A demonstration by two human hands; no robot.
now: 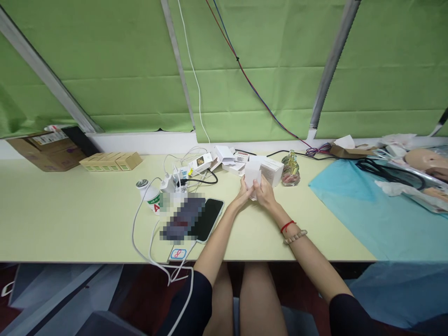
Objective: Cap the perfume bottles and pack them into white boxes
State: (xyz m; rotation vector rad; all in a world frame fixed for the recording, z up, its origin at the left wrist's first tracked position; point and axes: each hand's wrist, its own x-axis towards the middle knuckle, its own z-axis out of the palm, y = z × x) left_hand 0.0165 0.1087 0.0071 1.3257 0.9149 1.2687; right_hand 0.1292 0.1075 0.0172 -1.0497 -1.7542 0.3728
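Both forearms reach forward over the table edge, converging at the middle; left hand and right hand nearly meet, thumbs toward each other. Fingers of both closed around a small white carton, held upright near the table's centre, just in front of a larger white box. Right wrist: red string bracelet, bead bracelet.

Pale yellow-green table runs the full width, against green fabric panels split by grey posts. Left to right: brown cardboard box, row of tan cartons, white bottle, charger cluster with cables, black-screened phone, heap of white boxes, clear glass bottles with gold tops, translucent blue sheet under black cable.

Pixelated patch covers an item overlapping the phone. Far fingers hidden behind the carton; no print legible on it; whether it touches the larger box, cannot tell. Mannequin head at right partly covered, cut off by the edge
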